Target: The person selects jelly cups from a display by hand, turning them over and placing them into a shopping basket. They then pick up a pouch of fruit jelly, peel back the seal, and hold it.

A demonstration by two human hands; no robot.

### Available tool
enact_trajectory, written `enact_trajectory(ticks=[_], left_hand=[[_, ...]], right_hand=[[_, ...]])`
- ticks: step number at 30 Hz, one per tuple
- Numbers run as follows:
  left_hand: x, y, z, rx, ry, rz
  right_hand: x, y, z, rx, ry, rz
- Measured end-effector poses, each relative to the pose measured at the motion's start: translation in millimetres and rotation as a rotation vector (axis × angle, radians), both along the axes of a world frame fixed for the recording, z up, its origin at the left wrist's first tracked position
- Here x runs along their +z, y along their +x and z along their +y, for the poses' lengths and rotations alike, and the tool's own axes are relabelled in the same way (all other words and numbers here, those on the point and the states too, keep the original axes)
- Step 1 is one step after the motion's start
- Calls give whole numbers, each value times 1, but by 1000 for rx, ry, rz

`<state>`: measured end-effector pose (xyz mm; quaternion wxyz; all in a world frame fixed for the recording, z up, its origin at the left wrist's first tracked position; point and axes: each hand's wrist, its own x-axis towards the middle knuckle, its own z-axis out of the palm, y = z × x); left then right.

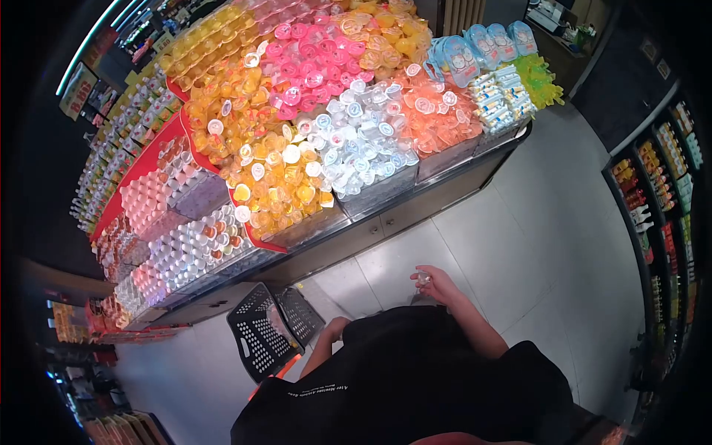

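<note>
Two bare hands are held over the pale tiled floor [512, 245] in front of the display counter [423, 204], both well apart from it; the right hand [439, 286], out before the counter's cabinet doors, has its fingers partly curled around a small clear cup [423, 277], which it holds clear of the counter; the left hand [337, 327], farther toward the counter's left end, is partly hidden by the black shirt [415, 371], so I cannot tell how far open it is or whether it grips anything; just beside it, close in front of the counter, is a black perforated basket [256, 337] with an orange-red handle [280, 368].

Many small cups are heaped on the counter: clear ones [362, 144] at the middle of its front edge; yellow ones [278, 196] just left of those; peach ones [439, 115] just right of them; pink ones [311, 63] farther back on it; blue bags [460, 63], white-and-blue wrapped sticks [503, 96] and green packs [539, 79] toward its right end; its left section, edged with red trim [156, 152], bears rows of pale pink cups [152, 199]; well apart to the right of the counter stands a stocked shelf [660, 189].
</note>
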<state>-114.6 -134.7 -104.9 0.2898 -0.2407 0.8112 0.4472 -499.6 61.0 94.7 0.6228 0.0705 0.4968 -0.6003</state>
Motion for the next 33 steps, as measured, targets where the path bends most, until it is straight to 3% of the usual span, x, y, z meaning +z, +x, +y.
enact_trajectory(ticks=[1, 3, 4, 6, 7, 9, 11, 13, 14, 16, 18, 21, 22, 23, 25, 26, 28, 31, 33], left_hand=[[1, -7, 9, 24, -1, -10], [-5, -22, 32, 574, 46, 163], [5, -31, 45, 599, 48, 152], [24, -52, 59, 936, 24, 35], [20, -55, 65, 1097, 79, 7], [-4, -50, 70, 1183, 126, 52], [-11, -49, 65, 1253, 183, 104], [19, -60, 51, 1278, 121, 43], [38, -73, 43, 1279, 127, 45], [111, -120, 19, 1542, 132, 123], [116, -137, -18, 1322, -118, 250], [201, -208, -76, 1196, -130, 444], [217, -228, -89, 1142, -127, 510], [217, -243, -103, 1138, -103, 507], [217, -271, -133, 974, -205, 679], [226, -287, -145, 964, -182, 677], [261, -318, -157, 1033, 121, 742], [285, -344, -181, 917, 295, 655], [282, -353, -195, 821, 279, 661]], right_hand=[[-7, -14, 4, 24, -1, -10], [-22, -44, 15, -70, -62, -46], [-33, -58, 21, -45, -53, -57], [-57, -82, 26, -274, -41, -255], [-68, -91, 25, -253, -35, -263], [-83, -109, 20, -368, -18, -344], [-79, -127, -2, -305, -34, -304], [-63, -143, -38, -253, -51, -260], [-45, -150, -63, -181, -89, -74], [0, -165, -110, -85, -177, 211], [38, -189, -162, -60, -282, 466], [76, -231, -232, 17, -420, 929], [99, -242, -252, 41, -345, 952], [122, -250, -272, 64, -264, 971], [146, -268, -315, -7, -349, 1379], [154, -274, -334, -8, -324, 1387], [166, -285, -367, -53, -236, 1519], [169, -298, -405, -42, -189, 1764], [169, -300, -422, -50, -187, 1789]])
